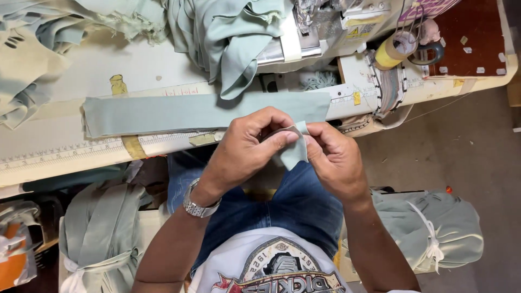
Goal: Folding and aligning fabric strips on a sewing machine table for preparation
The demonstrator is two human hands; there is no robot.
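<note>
Sage-green fabric piece point(293, 152) is pinched between both hands: left hand point(244, 149) and right hand point(334, 157) are each closed on its folded edge. The step looks like folding or aligning it; the next move likely needs a steady pinch near the long strip point(179, 113) on the desk point(54, 154).

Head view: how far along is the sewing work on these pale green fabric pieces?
Looks done: pale green pieces draped in a pile beside the grey sewing machine. In hand: left hand and right hand pinch a small folded pale green fabric piece over the lap. Apparently left: a long pale green fabric strip on the table edge and tied bundles below.
</note>
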